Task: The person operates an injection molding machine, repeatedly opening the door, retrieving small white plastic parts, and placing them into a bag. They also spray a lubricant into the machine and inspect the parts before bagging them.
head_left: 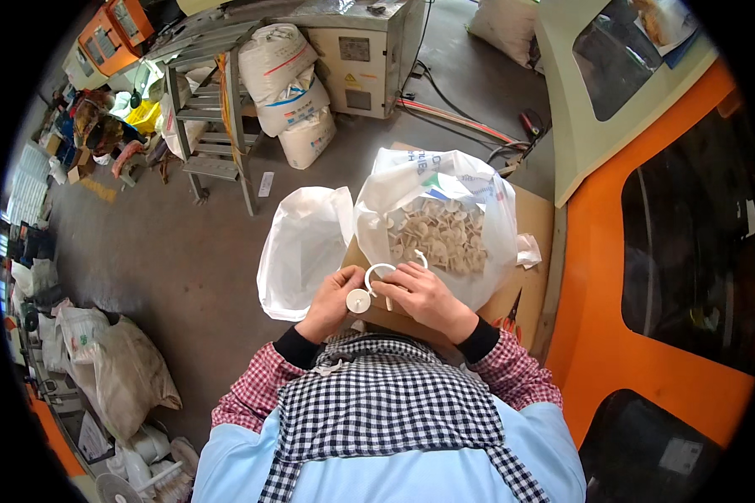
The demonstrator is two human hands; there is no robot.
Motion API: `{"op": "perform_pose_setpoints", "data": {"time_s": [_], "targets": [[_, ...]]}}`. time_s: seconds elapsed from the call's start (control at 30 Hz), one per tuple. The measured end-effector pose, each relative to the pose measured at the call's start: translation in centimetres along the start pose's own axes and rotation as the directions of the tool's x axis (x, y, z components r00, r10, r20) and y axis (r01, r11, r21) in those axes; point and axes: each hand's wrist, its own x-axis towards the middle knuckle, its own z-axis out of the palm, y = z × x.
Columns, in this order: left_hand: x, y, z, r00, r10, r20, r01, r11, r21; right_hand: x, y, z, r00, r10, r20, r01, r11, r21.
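Note:
In front of my apron both hands are close together over the near edge of a cardboard surface. My left hand is closed, its fingertips pinching a small round white plastic disc. A curved white plastic strip arches between the hands, and my right hand grips it. Whether strip and disc are joined is hard to make out. Beyond my right hand stands an open white plastic bag with many small off-white plastic parts inside. Left of it is another open white sack.
Red-handled scissors lie to my right, beside an orange machine. Stacked filled sacks and a metal step ladder stand ahead on the left. Cables run across the far floor. More sacks sit at lower left.

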Motion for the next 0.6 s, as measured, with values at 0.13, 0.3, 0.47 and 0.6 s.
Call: {"op": "perform_pose_setpoints", "data": {"time_s": [0.13,0.3,0.47,0.6], "targets": [[0.1,-0.1,-0.7,0.940,-0.267,0.212,0.314,0.920,-0.233,-0.4,-0.2,-0.5,0.994,-0.058,0.093,0.053,0.997,0.056],[-0.6,1.1,1.6,0.996,-0.082,0.035,0.086,0.989,-0.120,-1.1,-0.1,0.1,0.996,0.081,-0.048,-0.074,0.988,0.139],[-0.1,-0.7,1.3,0.982,0.188,0.014,-0.188,0.977,0.099,-1.8,-0.1,1.1,0.716,0.656,0.240,-0.625,0.448,0.639],[0.3,-1.9,0.8,0.999,-0.037,-0.001,0.035,0.952,-0.305,-1.5,-1.2,-0.4,0.880,0.456,0.131,-0.439,0.678,0.589]]}}
